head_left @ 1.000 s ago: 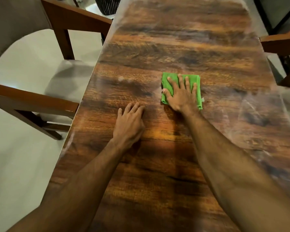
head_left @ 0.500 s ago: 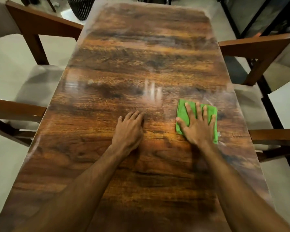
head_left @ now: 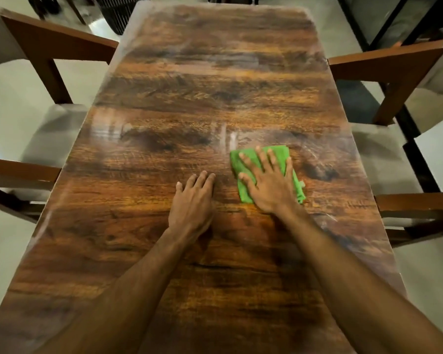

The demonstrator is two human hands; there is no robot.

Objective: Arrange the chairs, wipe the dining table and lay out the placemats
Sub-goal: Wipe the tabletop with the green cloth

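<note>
A long glossy dark-wood dining table point(head_left: 210, 80) fills the view. My right hand point(head_left: 269, 182) lies flat with spread fingers on a folded green cloth point(head_left: 242, 164), pressing it onto the table a little right of the middle. My left hand point(head_left: 192, 203) rests palm down on the bare wood just left of the cloth, fingers together, holding nothing. Faint streaks show on the wood around the cloth. No placemats are in view.
A wooden chair with a pale seat point(head_left: 51, 47) stands at the table's left side, and a second chair rail point(head_left: 16, 172) sits nearer on that side. Two matching chairs point(head_left: 394, 62) point(head_left: 417, 205) stand along the right side. Pale floor surrounds the table.
My right hand slid the green cloth rightward toward the table's right edge, then back toward the middle. My left hand stayed planted. The view shifted to take in both sides of the table.
</note>
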